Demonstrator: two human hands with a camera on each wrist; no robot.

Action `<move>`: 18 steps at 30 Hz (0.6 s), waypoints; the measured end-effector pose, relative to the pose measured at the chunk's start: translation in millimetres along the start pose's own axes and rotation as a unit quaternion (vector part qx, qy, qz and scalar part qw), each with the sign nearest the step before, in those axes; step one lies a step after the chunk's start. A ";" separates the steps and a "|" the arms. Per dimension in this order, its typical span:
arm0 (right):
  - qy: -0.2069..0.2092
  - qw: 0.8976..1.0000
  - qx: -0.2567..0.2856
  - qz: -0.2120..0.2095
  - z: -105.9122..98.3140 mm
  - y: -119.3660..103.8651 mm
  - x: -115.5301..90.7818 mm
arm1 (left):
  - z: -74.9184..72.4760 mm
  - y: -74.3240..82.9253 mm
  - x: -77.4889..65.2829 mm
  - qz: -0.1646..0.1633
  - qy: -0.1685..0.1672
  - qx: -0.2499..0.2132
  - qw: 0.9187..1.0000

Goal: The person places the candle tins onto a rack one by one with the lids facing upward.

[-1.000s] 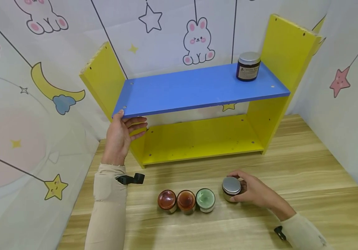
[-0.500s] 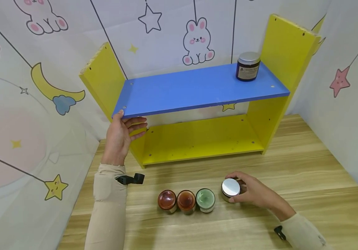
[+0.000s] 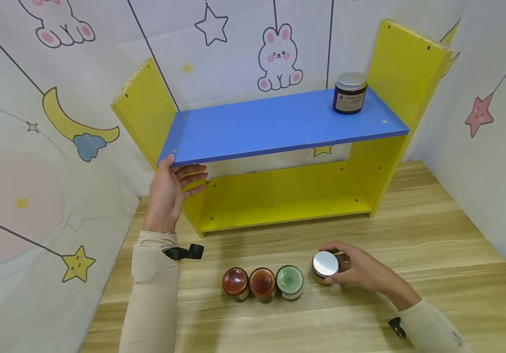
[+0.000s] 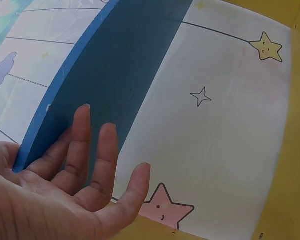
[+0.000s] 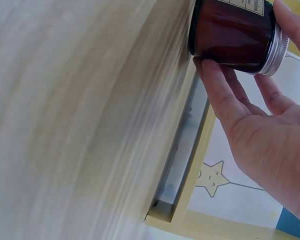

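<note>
From the head view, the dark brown glass jar with a silver metal lid [image 3: 325,267] stands on the light wooden table [image 3: 434,255], at the right end of a row with three small jars: a red-lidded jar [image 3: 235,283], an orange-lidded jar [image 3: 262,283] and a green-lidded jar [image 3: 290,282]. What is inside them cannot be told. The right hand [image 3: 361,270] comes from the right side, fingers curled round the jar, thumb in front of it. A second dark jar with silver lid [image 3: 350,93] stands on the blue shelf board [image 3: 270,125] of the yellow wooden shelf unit [image 3: 279,196]. The left hand [image 3: 171,189] holds the left front corner of the blue board, thumb on the top edge, fingers below.

In the left wrist view, the left hand [image 4: 65,195] lies with straight, relaxed fingers [image 4: 80,135] against the underside of the blue shelf board [image 4: 110,80].

In the right wrist view, the right hand [image 5: 260,125] grasps the dark brown jar [image 5: 235,32], fingers [image 5: 217,90] along its side, its bottom at the table [image 5: 80,110].
</note>
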State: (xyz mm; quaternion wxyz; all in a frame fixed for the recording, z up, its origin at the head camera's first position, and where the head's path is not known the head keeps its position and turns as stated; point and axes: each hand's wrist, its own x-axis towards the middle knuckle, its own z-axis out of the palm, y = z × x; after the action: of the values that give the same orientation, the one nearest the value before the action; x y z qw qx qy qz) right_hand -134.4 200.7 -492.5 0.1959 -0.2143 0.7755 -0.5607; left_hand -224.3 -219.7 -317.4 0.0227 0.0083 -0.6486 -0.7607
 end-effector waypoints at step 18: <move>-0.005 1.000 0.010 0.000 0.1 3.0 2.4 | 2.8 -1.7 0.9 0.006 0.003 -0.046 0.999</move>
State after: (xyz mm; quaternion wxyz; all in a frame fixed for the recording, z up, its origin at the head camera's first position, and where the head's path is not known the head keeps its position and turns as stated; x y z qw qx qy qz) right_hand -136.7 200.2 -495.5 0.2020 -0.2154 0.7687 -0.5674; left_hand -225.3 -216.7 -318.7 0.0294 0.0058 -0.6132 -0.7894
